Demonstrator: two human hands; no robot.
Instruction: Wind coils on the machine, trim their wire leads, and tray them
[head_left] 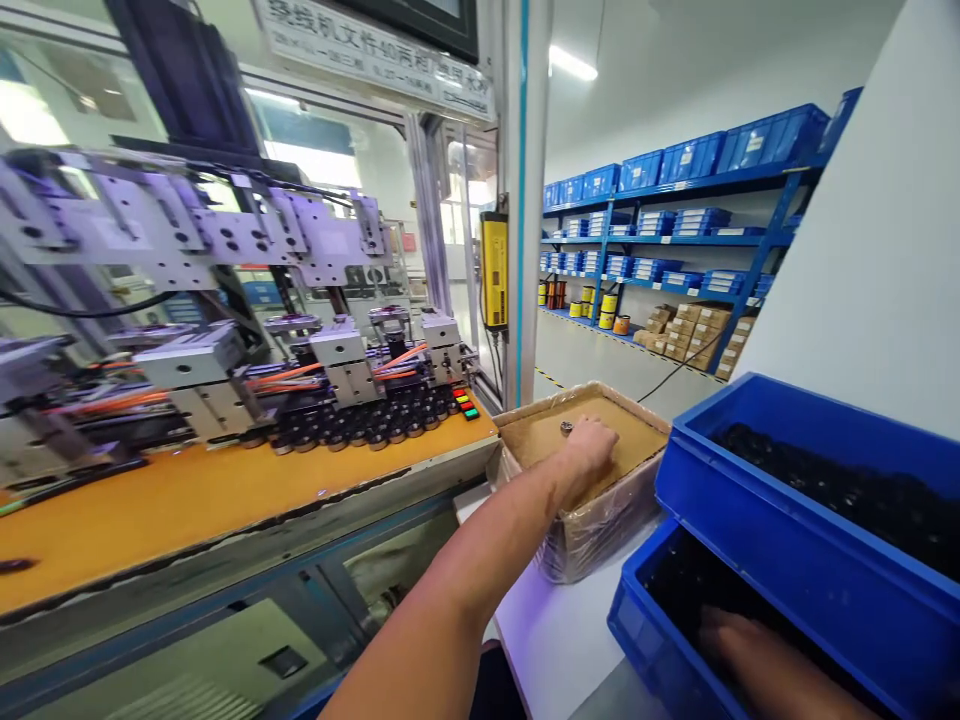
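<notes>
My left hand (592, 446) reaches over a cardboard box (540, 445) wrapped in clear plastic. Its fingers are curled closed above the brown cardboard surface. Right by the fingertips is a small round dark part with a metallic look (566, 428); what the fingers themselves hold is hidden. My right hand (724, 640) is down inside the lower blue bin (637, 610), among dark contents in shadow. Blur and shadow hide its fingers. The upper blue bin (810, 525), full of small black parts (825, 475), overhangs the lower one.
At left stands a winding machine (349, 360) with an orange worktop (187, 510). Several round black parts (367, 425) are lined up there beside coloured buttons (465, 403). A yellow device (494, 270) hangs on the frame post. Blue shelving (675, 185) stands behind.
</notes>
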